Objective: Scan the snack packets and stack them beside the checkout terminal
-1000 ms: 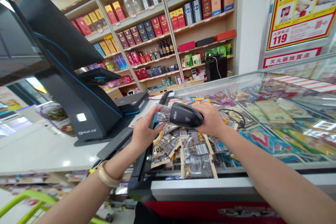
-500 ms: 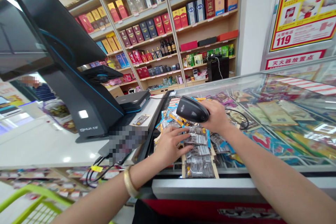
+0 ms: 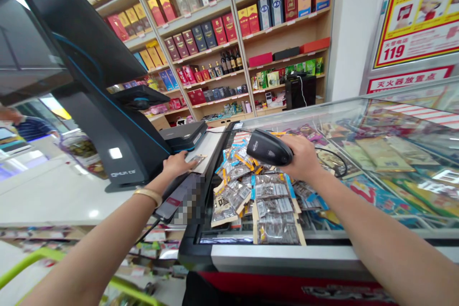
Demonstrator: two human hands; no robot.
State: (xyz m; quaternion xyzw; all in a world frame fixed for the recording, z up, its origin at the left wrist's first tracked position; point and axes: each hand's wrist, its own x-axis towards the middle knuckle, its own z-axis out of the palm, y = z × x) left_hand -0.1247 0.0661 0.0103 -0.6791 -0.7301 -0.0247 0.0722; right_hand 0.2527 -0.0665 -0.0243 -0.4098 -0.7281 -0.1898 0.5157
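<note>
My right hand (image 3: 301, 155) is closed round a black barcode scanner (image 3: 268, 148), its head pointing left above a pile of small snack packets (image 3: 236, 167). Below the scanner, several packets lie in an overlapping column (image 3: 276, 205) with barcodes facing up. My left hand (image 3: 176, 163), a gold bracelet on its wrist, reaches over the white counter. Its fingers are stretched out at the near end of a single small packet (image 3: 197, 158); whether they grip it I cannot make out. Beneath that wrist lies a phone (image 3: 175, 201), partly blurred out.
A dark point-of-sale terminal (image 3: 122, 153) rises at left, beside a flat black device (image 3: 184, 134). The packets rest on a glass-topped case (image 3: 358, 105) with bagged goods inside. A green shopping cart (image 3: 36, 260) stands lower left. Another person (image 3: 34, 126) is at far left.
My left hand has left the packet column and moved left to the single packet on the counter. The scanner stays in my right hand, nearly still. The view has shifted slightly.
</note>
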